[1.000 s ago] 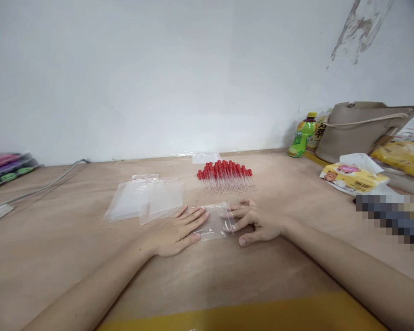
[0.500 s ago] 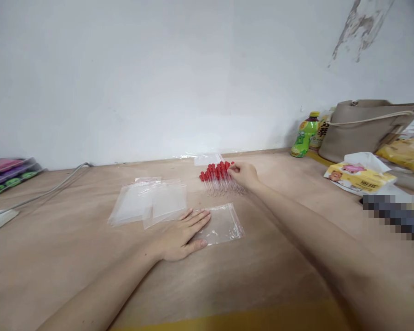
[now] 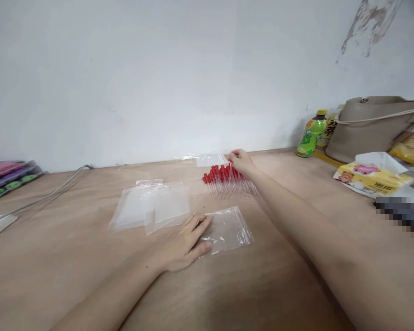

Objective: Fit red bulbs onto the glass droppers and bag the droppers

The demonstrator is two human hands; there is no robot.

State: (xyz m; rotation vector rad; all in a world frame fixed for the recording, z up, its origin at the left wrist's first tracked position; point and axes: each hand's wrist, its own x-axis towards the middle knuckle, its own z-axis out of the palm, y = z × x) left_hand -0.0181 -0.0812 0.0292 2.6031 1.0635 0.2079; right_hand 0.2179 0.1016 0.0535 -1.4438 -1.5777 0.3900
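Observation:
My left hand (image 3: 188, 246) rests on the near side of a clear zip bag (image 3: 227, 227), thumb and fingers apart, touching its left edge. Farther back, my right hand (image 3: 240, 161) pinches the red bulb of a dropper (image 3: 231, 170), whose clear tube hangs down from the fingertips. Just under that hand lies a pile of red-bulbed droppers (image 3: 215, 177), their clear tubes pointing toward me. More clear zip bags (image 3: 138, 207) lie overlapping to the left of the pile.
Behind the droppers, another white-looking bag (image 3: 209, 160) lies by the wall. On the right stand a green drink bottle (image 3: 310, 135), a beige handbag (image 3: 362, 128) and a tissue pack (image 3: 374, 177). A grey cable (image 3: 62, 184) and a colourful tray (image 3: 10, 177) are at left.
My right hand has risen from the pile and moved back, lifting a dropper by its bulb. The left hand's fingers have arched slightly on the bag. The view has shifted a little.

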